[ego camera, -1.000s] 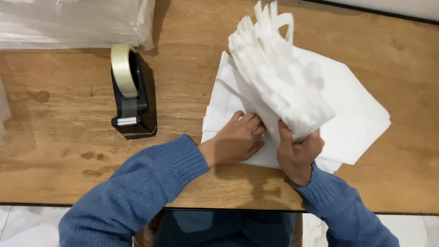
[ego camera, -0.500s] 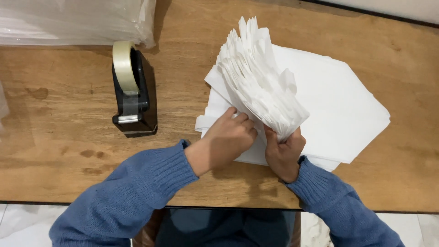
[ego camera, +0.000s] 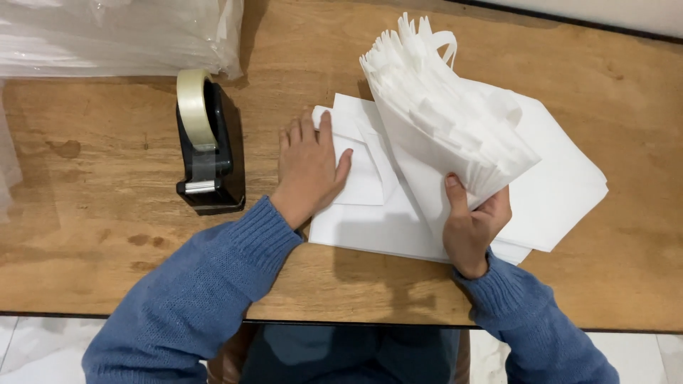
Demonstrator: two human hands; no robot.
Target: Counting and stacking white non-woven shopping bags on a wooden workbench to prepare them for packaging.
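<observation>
Looking down from the head camera, both forearms in blue knitted sleeves are seen reaching away from the body over a wooden table (ego camera: 107, 213). The left hand (ego camera: 307, 167) is laid palm down, fingers straight and spread slightly, pressing flat on the left part of a pile of white paper sheets (ego camera: 370, 213) that lies on the table; nothing is gripped by it. The right hand (ego camera: 473, 224) is raised at the near right edge of that pile, its wrist bent upward, and its fingers are closed around the lower end of a thick bundle of white paper bags (ego camera: 441, 121). The thumb is seen on the near face of the bundle, the other fingers wrapped behind it. The bundle is held tilted, fanning out toward the far left above the flat sheets, with a looped handle visible at its far tip.

A black tape dispenser (ego camera: 210, 153) with a pale roll stands to the left of the left hand, well apart from the papers. Clear plastic wrapping (ego camera: 114, 35) lies at the far left corner.

Compared with half a second ago, the left hand has been taken off the bundle's base and flattened onto the sheets further left. The bundle is now carried by the right hand alone, and its fan is held slightly further right.
</observation>
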